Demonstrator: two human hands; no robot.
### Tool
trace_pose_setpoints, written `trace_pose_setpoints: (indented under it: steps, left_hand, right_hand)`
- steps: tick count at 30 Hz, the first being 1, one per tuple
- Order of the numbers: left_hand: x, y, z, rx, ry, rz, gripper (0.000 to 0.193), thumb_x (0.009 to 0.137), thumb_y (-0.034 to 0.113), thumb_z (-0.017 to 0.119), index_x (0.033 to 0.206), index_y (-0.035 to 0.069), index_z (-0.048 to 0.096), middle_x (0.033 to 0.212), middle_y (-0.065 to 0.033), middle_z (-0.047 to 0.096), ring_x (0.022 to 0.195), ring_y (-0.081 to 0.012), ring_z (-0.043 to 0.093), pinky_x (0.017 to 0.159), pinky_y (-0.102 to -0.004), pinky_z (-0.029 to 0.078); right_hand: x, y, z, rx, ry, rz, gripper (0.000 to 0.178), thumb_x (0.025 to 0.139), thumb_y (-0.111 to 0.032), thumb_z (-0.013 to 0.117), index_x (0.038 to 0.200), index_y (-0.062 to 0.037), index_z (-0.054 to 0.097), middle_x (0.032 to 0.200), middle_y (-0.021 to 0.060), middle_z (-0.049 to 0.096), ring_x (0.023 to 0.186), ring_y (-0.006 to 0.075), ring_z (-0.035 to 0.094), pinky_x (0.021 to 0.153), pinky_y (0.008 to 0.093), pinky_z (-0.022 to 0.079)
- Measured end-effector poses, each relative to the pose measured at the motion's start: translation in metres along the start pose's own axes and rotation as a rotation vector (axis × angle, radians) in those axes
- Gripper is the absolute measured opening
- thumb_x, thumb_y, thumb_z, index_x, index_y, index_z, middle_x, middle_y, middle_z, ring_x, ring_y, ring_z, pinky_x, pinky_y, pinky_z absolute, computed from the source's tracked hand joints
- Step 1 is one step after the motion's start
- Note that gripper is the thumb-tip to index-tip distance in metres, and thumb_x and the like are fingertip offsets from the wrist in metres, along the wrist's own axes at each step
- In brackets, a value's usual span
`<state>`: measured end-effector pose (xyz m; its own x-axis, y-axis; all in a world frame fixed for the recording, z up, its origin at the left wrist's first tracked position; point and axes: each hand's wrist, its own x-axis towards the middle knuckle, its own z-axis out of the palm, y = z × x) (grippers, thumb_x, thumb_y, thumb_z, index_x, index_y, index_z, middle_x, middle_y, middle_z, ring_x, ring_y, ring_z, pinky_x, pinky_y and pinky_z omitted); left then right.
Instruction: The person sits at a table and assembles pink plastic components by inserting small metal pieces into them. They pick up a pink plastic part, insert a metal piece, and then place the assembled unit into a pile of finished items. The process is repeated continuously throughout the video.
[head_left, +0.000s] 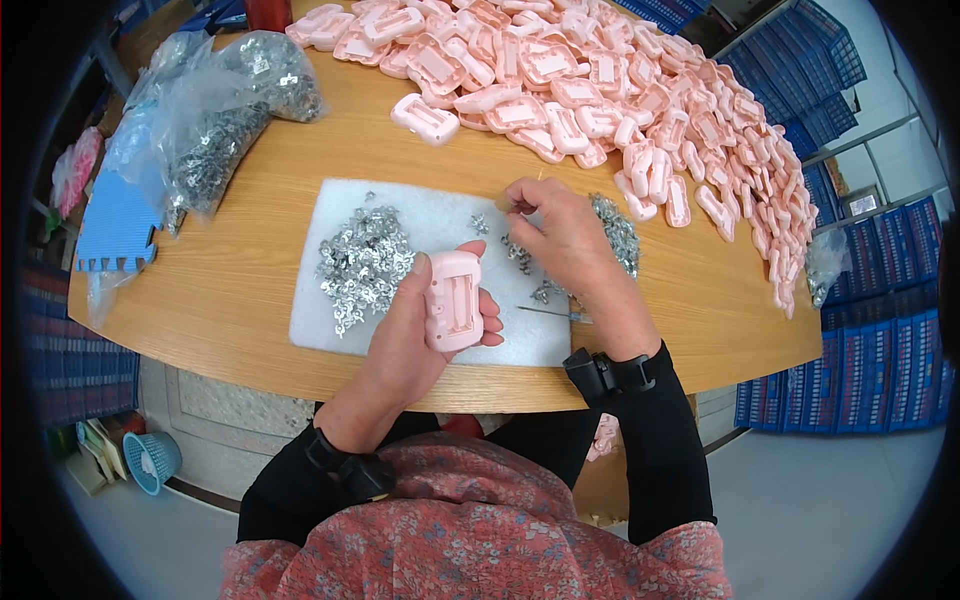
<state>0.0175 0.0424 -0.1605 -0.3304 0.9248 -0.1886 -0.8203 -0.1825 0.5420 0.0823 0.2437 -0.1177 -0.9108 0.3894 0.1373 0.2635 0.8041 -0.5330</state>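
In my left hand (408, 325) is a pink plastic casing (455, 302), its long battery recess facing up, thumb on one edge and fingers behind. My right hand (560, 228) is raised over the right part of a white foam pad (400, 195), with thumb and fingertips pinched together. Whether something small sits in that pinch I cannot make out. Small metal contact pieces (365, 262) lie heaped on the pad left of the casing. More metal pieces (615, 235) are partly hidden behind my right hand. A thin metal tool (548, 312) lies on the pad below my right wrist.
A large pile of pink casings (550, 65) covers the far and right side of the wooden table (230, 280). Clear bags of metal parts (215, 150) and a blue foam mat (115, 225) lie at the left. Stacked blue trays (850, 350) stand beyond the right edge.
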Motion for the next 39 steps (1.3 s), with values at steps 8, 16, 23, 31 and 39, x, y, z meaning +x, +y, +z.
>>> trace_pose_setpoints:
  steps: [8, 16, 23, 31, 39]
  left_hand:
    - [0.003, -0.001, 0.001, 0.009, 0.016, 0.016, 0.067, 0.107, 0.052, 0.019, 0.149, 0.002, 0.036, 0.093, -0.0123, 0.066, 0.085, -0.0236, 0.067, 0.08, -0.0403, 0.056]
    - [0.003, 0.0, 0.0, -0.002, 0.009, 0.004, 0.068, 0.107, 0.053, 0.02, 0.149, 0.002, 0.036, 0.093, -0.0124, 0.066, 0.085, -0.0238, 0.067, 0.08, -0.0398, 0.057]
    - [0.002, 0.0, 0.001, 0.005, 0.016, 0.007, 0.068, 0.107, 0.053, 0.02, 0.147, 0.002, 0.037, 0.093, -0.0124, 0.066, 0.085, -0.0236, 0.067, 0.08, -0.039, 0.057]
    - [0.005, -0.001, -0.001, -0.045, 0.026, 0.013, 0.068, 0.107, 0.053, 0.017, 0.147, 0.003, 0.038, 0.093, -0.0132, 0.066, 0.083, -0.0248, 0.067, 0.077, -0.04, 0.057]
    - [0.004, 0.003, 0.0, -0.043, 0.012, -0.007, 0.063, 0.107, 0.049, 0.018, 0.144, 0.004, 0.044, 0.091, -0.0131, 0.067, 0.084, -0.0249, 0.067, 0.078, -0.04, 0.056]
  right_hand:
    - [0.016, 0.007, 0.021, -0.03, 0.018, -0.101, 0.018, 0.084, -0.01, 0.071, 0.099, -0.0036, 0.065, 0.089, 0.0135, 0.068, 0.084, 0.0291, 0.065, 0.076, 0.0375, 0.052]
    - [0.005, 0.006, 0.004, 0.018, 0.003, -0.057, 0.017, 0.084, -0.011, 0.071, 0.098, -0.0037, 0.066, 0.089, 0.0132, 0.069, 0.086, 0.0298, 0.065, 0.078, 0.0405, 0.051]
    - [0.018, 0.011, 0.017, -0.004, 0.009, -0.161, 0.016, 0.084, -0.01, 0.07, 0.098, -0.0037, 0.067, 0.088, 0.0124, 0.068, 0.087, 0.0301, 0.065, 0.079, 0.0396, 0.051]
    - [-0.018, -0.003, -0.001, 0.007, -0.086, -0.212, 0.016, 0.079, -0.005, 0.07, 0.095, -0.0052, 0.066, 0.086, 0.0116, 0.066, 0.087, 0.0301, 0.061, 0.079, 0.0395, 0.05]
    - [-0.04, -0.007, -0.004, -0.064, 0.074, -0.264, 0.016, 0.078, -0.004, 0.07, 0.094, -0.0064, 0.068, 0.086, 0.0111, 0.068, 0.088, 0.0313, 0.061, 0.081, 0.042, 0.049]
